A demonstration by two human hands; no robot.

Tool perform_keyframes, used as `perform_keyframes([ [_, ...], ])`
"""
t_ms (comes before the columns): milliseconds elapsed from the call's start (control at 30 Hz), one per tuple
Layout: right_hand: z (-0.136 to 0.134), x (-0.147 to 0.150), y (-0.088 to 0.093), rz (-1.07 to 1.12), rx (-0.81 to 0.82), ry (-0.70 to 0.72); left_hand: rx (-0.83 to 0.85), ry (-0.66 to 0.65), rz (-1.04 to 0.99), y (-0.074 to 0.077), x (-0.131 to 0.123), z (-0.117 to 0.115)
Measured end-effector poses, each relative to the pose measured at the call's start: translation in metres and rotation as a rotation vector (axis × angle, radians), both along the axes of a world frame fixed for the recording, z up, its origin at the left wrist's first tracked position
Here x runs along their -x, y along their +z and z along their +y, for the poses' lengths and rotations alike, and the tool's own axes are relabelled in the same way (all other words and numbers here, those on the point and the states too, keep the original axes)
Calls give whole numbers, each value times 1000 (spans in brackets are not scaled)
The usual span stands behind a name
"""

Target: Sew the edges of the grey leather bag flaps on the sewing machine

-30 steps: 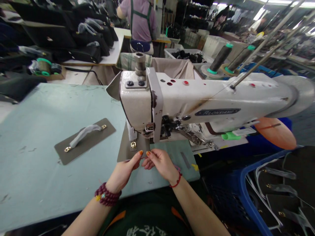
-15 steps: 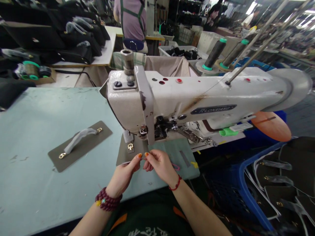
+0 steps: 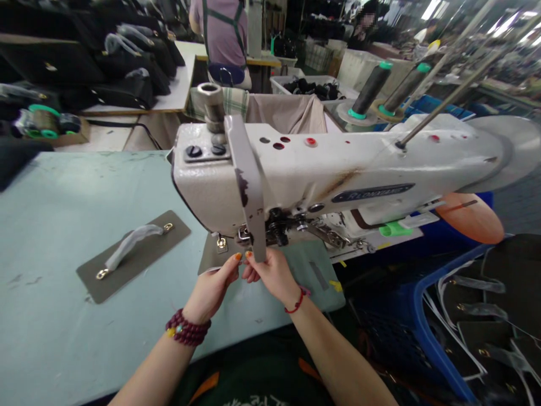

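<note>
grey panel [image 3: 208, 260] edge pinched, both hands' fingers [image 3: 236, 264]

A bag-sewing workshop is shown. An industrial sewing machine [image 3: 338, 169] is mounted on a pale green bench [image 3: 63, 225], with thread cones [image 3: 372, 87] set on a stand behind it. Finished black bags [image 3: 127, 62] are piled on a table at the back, where another person [image 3: 224, 28] is seated. Cut panels are stacked in a blue crate [image 3: 426, 316] beside the bench.
</note>
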State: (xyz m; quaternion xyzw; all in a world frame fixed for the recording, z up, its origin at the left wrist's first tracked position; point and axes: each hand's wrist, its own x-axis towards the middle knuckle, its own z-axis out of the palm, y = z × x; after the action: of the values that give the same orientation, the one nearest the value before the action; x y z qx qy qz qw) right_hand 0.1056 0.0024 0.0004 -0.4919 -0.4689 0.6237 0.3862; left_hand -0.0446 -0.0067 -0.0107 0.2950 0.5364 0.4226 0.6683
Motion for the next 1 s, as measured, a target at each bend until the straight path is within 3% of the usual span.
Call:
perform_keyframes([
  [367,9,9,8,-81,-22,-69,-36,21,34,-11,5,18],
  [667,-2,12,-1,-13,34,-86,-90,47,65,-6,0,24],
  [1000,-20,13,-11,65,58,13,-102,184,350,-8,-12,15],
])
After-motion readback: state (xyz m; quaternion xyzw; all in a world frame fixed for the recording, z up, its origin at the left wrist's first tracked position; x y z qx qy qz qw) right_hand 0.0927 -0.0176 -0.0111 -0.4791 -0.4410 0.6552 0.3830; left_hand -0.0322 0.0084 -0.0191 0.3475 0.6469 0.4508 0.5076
